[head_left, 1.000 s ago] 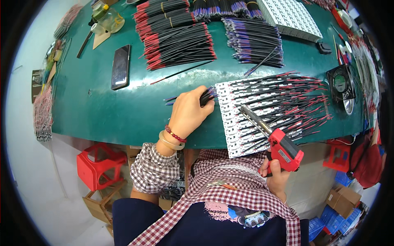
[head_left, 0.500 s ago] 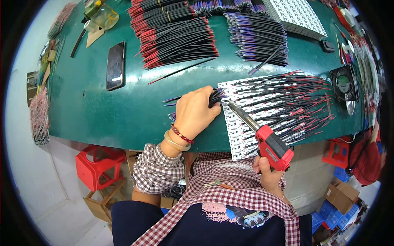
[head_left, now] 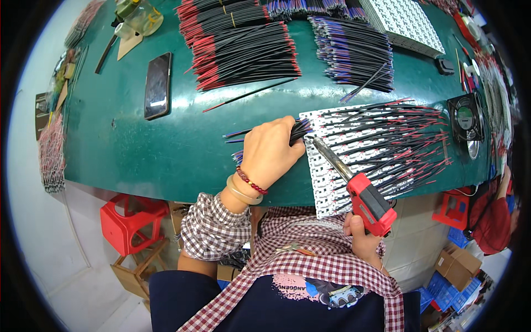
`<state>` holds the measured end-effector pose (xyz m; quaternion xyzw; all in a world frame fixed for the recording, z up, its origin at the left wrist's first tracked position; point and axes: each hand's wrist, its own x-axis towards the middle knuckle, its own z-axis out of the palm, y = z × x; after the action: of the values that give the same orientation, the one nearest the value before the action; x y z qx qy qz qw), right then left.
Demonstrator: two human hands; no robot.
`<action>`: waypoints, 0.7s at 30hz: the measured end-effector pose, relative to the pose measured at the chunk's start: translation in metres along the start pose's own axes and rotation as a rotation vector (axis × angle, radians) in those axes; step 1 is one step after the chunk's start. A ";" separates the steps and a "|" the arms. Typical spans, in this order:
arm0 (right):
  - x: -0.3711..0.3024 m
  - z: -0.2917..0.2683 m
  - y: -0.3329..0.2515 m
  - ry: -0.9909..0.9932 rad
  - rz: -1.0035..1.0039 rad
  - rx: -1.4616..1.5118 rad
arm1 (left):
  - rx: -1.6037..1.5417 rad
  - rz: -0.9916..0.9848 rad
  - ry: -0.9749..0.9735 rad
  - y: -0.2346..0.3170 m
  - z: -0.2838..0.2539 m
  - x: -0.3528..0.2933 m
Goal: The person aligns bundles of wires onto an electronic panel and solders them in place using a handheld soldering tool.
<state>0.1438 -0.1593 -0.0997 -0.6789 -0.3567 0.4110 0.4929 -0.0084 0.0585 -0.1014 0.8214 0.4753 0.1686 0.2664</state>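
Observation:
My left hand [head_left: 271, 152] is closed around a bundle of black wires with blue-purple ends [head_left: 300, 130], held at the left edge of a white circuit-board panel [head_left: 325, 195]. My right hand [head_left: 362, 239] grips the handle of a red and black soldering gun [head_left: 369, 203]. Its metal tip points up and left, close to the panel's upper left edge and my left fingertips. Whether the tip touches a pad is too small to tell. Rows of black wires with red ends [head_left: 381, 145] lie across the panel, reaching past its right side.
Beyond the panel lie piles of red-ended wires [head_left: 249, 55] and blue-ended wires [head_left: 354, 55], plus a stack of white panels [head_left: 406, 27]. A phone [head_left: 158, 86] is on the green table [head_left: 138, 160] at left. A small black fan [head_left: 466, 117] stands at right, and a red stool [head_left: 130, 224] below left.
The whole view has shifted slightly, with the table things appearing a little farther right. Both hands keep their grips, and the soldering tip stays near the same spot on the panel.

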 end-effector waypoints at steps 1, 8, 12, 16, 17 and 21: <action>-0.001 -0.001 0.005 0.001 -0.001 0.000 | 0.000 0.002 0.000 0.001 0.000 0.001; -0.008 -0.012 0.024 -0.012 0.083 -0.127 | 0.008 0.006 -0.010 0.000 0.002 0.001; -0.009 -0.011 0.017 0.012 0.080 0.040 | 0.012 0.019 -0.014 0.000 0.002 0.002; -0.006 -0.011 0.012 -0.036 0.063 0.048 | 0.024 0.010 -0.032 0.000 0.000 0.001; -0.006 -0.007 0.012 0.012 0.003 0.003 | 0.027 0.010 -0.039 0.001 0.000 0.002; -0.007 -0.006 0.012 0.024 -0.033 -0.058 | 0.035 0.011 -0.040 0.001 0.000 0.002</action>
<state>0.1479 -0.1706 -0.1087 -0.6918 -0.3737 0.3842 0.4839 -0.0067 0.0596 -0.1006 0.8318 0.4681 0.1453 0.2605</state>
